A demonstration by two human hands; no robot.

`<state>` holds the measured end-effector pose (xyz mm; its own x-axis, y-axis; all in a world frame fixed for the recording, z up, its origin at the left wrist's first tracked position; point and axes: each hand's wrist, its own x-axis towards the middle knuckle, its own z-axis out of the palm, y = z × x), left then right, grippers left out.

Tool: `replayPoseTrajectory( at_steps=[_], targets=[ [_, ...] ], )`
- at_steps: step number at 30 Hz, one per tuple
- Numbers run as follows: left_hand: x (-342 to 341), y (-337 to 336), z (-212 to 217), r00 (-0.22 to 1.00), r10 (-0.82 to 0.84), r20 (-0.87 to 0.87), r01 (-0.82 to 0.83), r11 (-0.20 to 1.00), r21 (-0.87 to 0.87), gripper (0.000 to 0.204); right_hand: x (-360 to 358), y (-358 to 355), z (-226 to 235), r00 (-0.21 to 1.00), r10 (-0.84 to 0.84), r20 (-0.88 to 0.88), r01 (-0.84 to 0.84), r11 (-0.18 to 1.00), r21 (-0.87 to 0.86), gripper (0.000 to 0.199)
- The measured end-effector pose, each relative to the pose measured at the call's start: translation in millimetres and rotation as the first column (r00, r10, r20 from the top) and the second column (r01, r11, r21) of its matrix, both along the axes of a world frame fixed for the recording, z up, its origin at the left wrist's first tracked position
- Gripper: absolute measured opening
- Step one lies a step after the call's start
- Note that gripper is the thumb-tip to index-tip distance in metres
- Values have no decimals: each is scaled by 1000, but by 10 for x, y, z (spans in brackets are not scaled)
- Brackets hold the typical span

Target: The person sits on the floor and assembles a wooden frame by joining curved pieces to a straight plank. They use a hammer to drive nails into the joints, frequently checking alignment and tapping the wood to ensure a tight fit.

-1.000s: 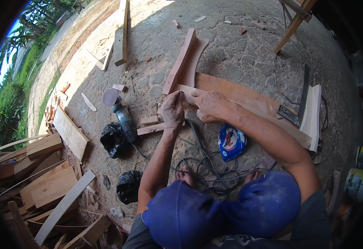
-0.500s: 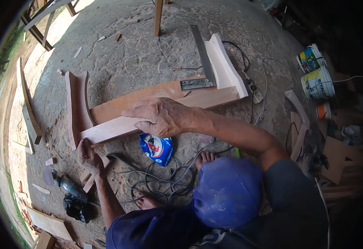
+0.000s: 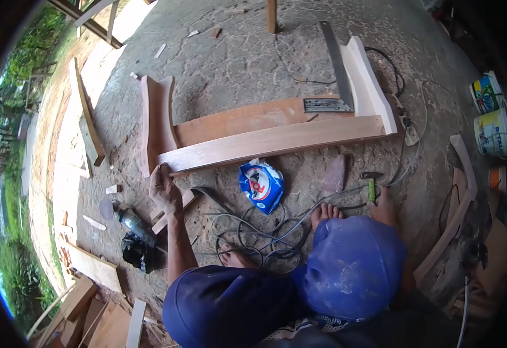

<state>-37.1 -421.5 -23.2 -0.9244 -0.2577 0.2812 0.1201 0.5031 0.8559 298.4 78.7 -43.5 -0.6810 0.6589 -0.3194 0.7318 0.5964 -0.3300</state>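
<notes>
A wooden frame lies on the concrete floor, its pale long rail [image 3: 276,140] joining a curved left end piece [image 3: 159,119] and a right end piece [image 3: 369,84]. My left hand [image 3: 166,191] is closed at the rail's left corner, fingertips pinching the edge. Low on the right, my right hand [image 3: 384,209] closes at the lower end of the green handle of a hammer [image 3: 371,188]; part of this grip is hidden. A metal try square [image 3: 335,72] rests at the right corner, over a brown plank [image 3: 247,119] behind the rail.
A blue packet [image 3: 262,185] and tangled cables [image 3: 265,238] lie in front of the rail, near my bare feet. A power tool [image 3: 135,226] is beside my left forearm. Paint buckets [image 3: 493,133] stand at the far right. Wood offcuts [image 3: 94,267] lie at lower left.
My right hand has left the rail and moved down right to the hammer. The left hand stays at the left corner. The whole view has shifted, so the scene sits further right and higher.
</notes>
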Motion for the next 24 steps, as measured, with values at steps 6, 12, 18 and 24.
replayPoseTrajectory(
  at_steps=[6, 12, 18, 24],
  targets=[
    [-9, -165, -108, 989, 23, -147, -36, 996, -86, 15, -21, -175, 59, 979, -30, -199, 11, 995, -100, 57],
    [37, -33, -139, 984, 20, -177, -30, 998, -56, 12, -700, -615, 623, 934, 135, -330, -267, 878, -396, 58],
    [29, -72, -133, 974, 8, -227, -37, 992, -122, 12, -2007, -1614, 1056, 605, 607, -516, -789, 545, -284, 59],
    [32, -10, -72, 977, -1, -212, -14, 997, -69, 12, -2752, -2435, 1032, 224, 714, -664, -932, 355, 68, 63]
  ],
)
